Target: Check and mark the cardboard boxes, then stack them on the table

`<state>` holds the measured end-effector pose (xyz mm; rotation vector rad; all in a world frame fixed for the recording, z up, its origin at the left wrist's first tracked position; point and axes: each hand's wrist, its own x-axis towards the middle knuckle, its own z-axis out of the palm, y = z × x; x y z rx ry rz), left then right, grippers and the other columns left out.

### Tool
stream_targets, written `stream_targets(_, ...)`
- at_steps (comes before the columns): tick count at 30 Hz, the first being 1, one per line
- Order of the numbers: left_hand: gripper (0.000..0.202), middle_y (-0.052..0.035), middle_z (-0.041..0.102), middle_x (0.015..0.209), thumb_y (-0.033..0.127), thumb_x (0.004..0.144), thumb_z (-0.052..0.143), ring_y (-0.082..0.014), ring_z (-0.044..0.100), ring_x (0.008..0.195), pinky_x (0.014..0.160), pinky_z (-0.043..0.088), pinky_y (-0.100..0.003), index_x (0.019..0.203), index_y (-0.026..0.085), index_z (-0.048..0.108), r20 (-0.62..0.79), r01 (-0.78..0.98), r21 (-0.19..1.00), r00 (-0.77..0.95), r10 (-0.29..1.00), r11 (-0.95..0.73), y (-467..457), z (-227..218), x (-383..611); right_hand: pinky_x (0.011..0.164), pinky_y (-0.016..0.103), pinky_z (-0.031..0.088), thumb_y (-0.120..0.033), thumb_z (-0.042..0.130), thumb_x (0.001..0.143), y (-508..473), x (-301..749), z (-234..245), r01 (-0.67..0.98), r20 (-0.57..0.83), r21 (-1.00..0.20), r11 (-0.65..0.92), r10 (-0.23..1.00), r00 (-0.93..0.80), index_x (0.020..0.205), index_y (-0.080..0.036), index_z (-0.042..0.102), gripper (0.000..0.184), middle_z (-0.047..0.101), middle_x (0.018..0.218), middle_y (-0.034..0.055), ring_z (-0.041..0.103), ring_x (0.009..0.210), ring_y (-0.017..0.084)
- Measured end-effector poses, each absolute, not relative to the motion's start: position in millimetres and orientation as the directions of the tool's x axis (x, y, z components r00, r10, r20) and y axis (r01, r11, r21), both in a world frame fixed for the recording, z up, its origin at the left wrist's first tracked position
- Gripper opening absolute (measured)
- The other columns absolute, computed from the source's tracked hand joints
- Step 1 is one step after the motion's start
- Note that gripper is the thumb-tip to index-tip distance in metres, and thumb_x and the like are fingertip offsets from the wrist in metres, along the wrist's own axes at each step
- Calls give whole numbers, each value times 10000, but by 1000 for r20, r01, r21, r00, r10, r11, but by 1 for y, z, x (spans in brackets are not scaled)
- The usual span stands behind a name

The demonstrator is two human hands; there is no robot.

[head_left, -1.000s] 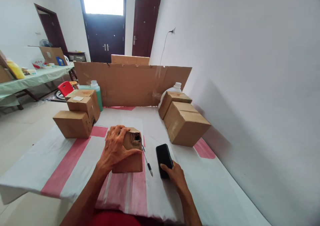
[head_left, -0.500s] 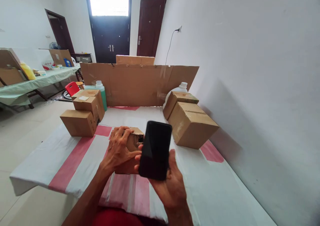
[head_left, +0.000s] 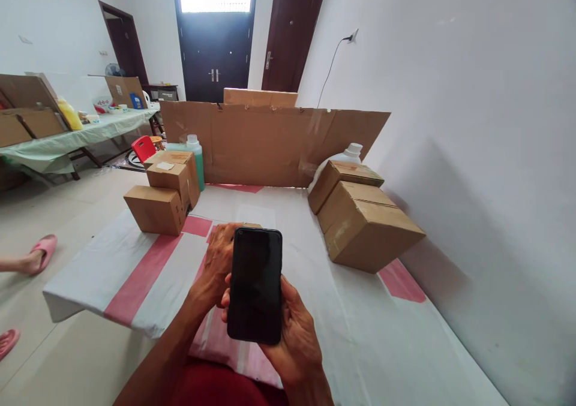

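My right hand (head_left: 294, 328) holds a black smartphone (head_left: 255, 286) upright, its dark screen facing me. Its thumb presses the right edge and fingertips wrap round the left edge. Behind the phone, my left hand (head_left: 218, 256) is on a small cardboard box (head_left: 252, 225); most of that box and the left fingertips are hidden by the phone. Half a second ago the left hand showed gripping the box, fingers over the top and thumb across the front. Both stand over a table (head_left: 315, 310) covered by a white cloth with pink stripes.
Stacked cardboard boxes (head_left: 155, 209) and a green-liquid bottle (head_left: 196, 160) stand at left. More boxes (head_left: 373, 232) and a white jug (head_left: 353, 149) stand at right, near the wall. A cardboard panel (head_left: 261, 145) closes the back. A person's foot in a pink slipper (head_left: 45, 253) shows at left.
The phone has moved left and more upright, now covering most of the small box. My view has shifted left and down. A person's slippered feet have come into view at left.
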<state>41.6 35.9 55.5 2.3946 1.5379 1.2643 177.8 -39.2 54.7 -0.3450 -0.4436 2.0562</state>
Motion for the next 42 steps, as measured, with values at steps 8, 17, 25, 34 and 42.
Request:
stream_targets(8,402,-76,675,1094,55,957,415,-253,567,985,924,460,-398,1154,235,716,597,759,394,217,772,-519,37,53,39,931,544,585,-558,631,939,-37,180,55,-761,-47,-460,-458,868,-494,1178,-178,775,472,789,1134,135,751,988,318)
stream_targets(17,387,-78,672,1124,60,975,417,-253,565,1001,927,448,-389,1168,229,706,604,752,391,226,765,-531,38,52,39,923,541,590,-535,615,944,-38,183,56,-783,-44,-450,-429,887,-460,1184,-161,758,467,782,1148,149,749,990,321)
stream_targets(25,336,-86,649,1202,88,884,561,-269,558,1060,969,453,-401,1174,215,673,576,765,391,231,784,-512,38,52,36,947,529,583,-563,645,935,-39,187,57,-781,-63,-491,-386,910,-410,1156,-174,778,467,797,1129,130,771,941,310)
stream_targets(34,739,-98,612,1205,571,633,926,-311,547,1117,1026,465,-486,1192,190,628,569,774,404,204,796,-487,56,57,29,910,475,575,-773,587,868,-9,247,20,-542,-160,-827,-149,987,-26,1147,-161,757,694,799,997,121,745,916,290)
stream_targets(42,761,-108,612,1213,625,670,881,-322,537,1136,1032,464,-493,1241,182,642,470,761,489,180,864,-425,81,66,31,726,386,463,-666,562,759,32,325,-62,318,-101,-908,-275,877,470,626,-219,628,471,649,633,56,610,775,293)
